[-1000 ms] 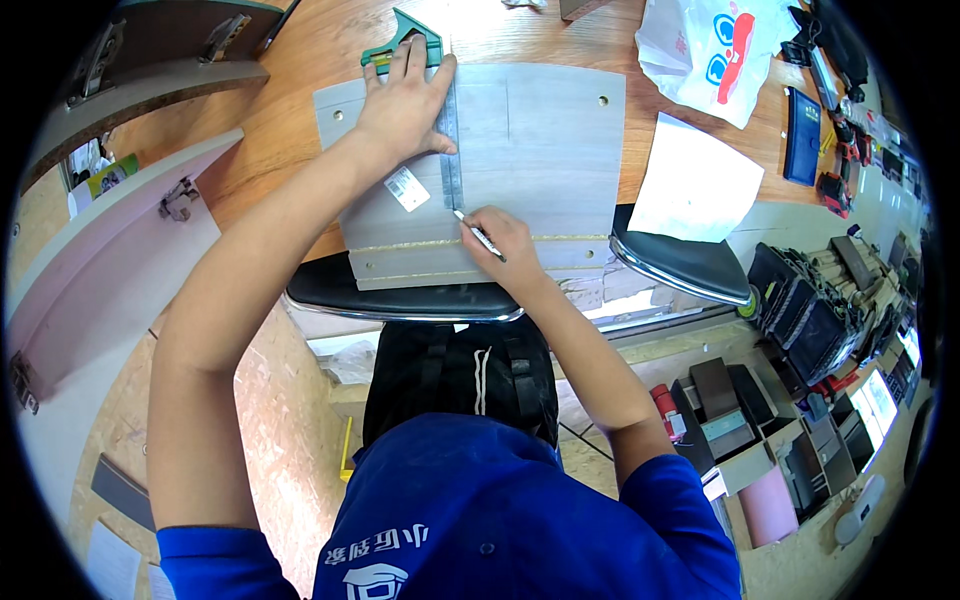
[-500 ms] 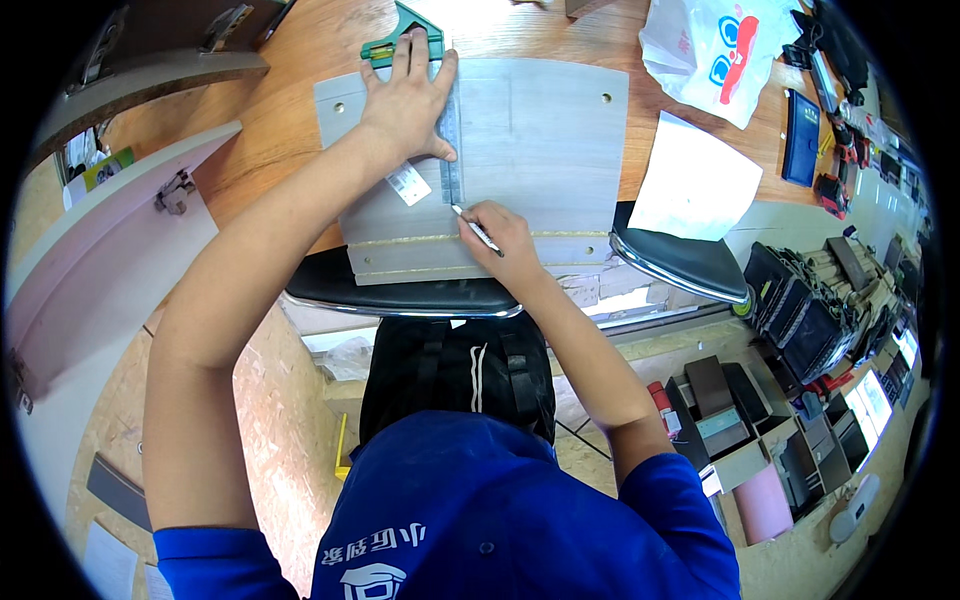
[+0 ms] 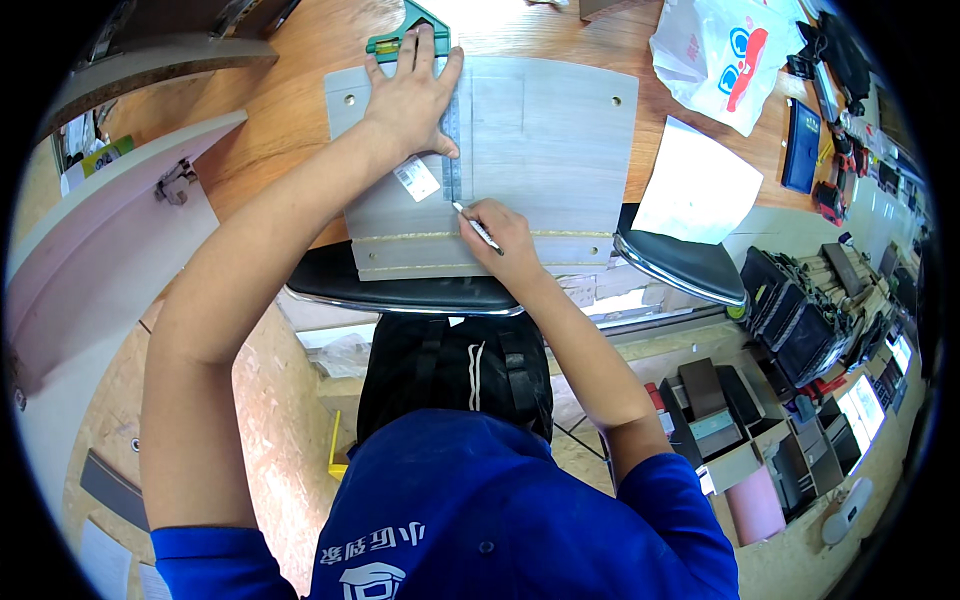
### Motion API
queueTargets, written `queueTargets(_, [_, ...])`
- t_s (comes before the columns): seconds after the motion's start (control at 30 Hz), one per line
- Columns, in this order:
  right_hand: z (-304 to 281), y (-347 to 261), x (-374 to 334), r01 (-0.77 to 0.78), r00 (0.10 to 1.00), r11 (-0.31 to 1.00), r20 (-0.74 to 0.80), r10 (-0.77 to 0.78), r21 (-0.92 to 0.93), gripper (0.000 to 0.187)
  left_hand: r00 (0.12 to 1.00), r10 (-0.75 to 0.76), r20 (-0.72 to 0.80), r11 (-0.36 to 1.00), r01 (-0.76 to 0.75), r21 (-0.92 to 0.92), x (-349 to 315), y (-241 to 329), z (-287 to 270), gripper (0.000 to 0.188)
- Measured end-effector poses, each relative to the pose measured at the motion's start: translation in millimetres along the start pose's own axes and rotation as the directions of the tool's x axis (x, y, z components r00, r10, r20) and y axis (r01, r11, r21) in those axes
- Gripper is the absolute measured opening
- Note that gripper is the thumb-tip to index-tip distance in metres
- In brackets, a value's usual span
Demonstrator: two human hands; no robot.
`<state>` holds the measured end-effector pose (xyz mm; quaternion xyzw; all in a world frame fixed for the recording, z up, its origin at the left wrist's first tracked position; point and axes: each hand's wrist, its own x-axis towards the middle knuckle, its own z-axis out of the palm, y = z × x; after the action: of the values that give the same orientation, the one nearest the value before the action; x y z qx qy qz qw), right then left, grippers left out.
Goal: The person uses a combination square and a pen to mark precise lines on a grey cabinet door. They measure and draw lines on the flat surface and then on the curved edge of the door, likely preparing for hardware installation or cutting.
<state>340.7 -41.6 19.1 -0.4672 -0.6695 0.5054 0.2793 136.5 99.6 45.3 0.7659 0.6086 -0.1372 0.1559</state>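
A grey wood-grain board (image 3: pixel 560 160) lies on the wooden table, its near part reaching past the table edge over a black chair seat. Spread flat, my left hand (image 3: pixel 412 105) presses a square with a green handle (image 3: pixel 408 38) and a metal ruler blade (image 3: pixel 452 178) onto the board. The handle sits at the board's far edge and the blade points toward me. My right hand (image 3: pixel 503 238) grips a white marker (image 3: pixel 480 230), its tip at the blade's near end. Beside the left wrist, a white label (image 3: pixel 416 179) is stuck on the board.
White paper (image 3: pixel 697 185) and a white plastic bag (image 3: pixel 715 60) lie to the right on the table, with a dark blue notebook (image 3: pixel 801 146) beyond. Black chair seats (image 3: pixel 680 262) stand under the table edge. A panel with a hinge (image 3: pixel 175 185) rises at left.
The whole view has shifted slightly, so the board appears a little further right. Both hands keep their places on the square and the marker, with the marker tip still by the blade's end.
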Motion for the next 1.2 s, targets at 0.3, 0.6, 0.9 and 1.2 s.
queueTargets(0.3, [7.2,-1.4,2.8,0.005,1.000,1.000,0.015,-0.004,-0.016,0.009,1.000,-0.013,0.004,1.000,0.013,0.009,-4.1,-6.2,-0.5,0.139])
queueTargets(0.6, [13.0,-4.2,5.2,0.019,1.000,0.999,0.025,-0.018,-0.035,0.009,1.000,-0.013,-0.004,1.000,0.013,0.012,-7.0,-14.4,4.9,0.137])
queueTargets(0.9, [14.2,-4.1,7.4,0.003,0.999,1.000,0.053,-0.002,-0.022,0.008,1.000,-0.008,0.004,1.000,0.008,-0.017,-9.7,-19.7,2.1,0.136])
queueTargets(1.2, [-71.1,32.1,28.9,0.227,0.918,0.917,-0.243,-0.314,-0.329,0.032,1.000,0.024,0.011,0.998,-0.023,-0.050,-10.9,-18.1,-10.7,0.135])
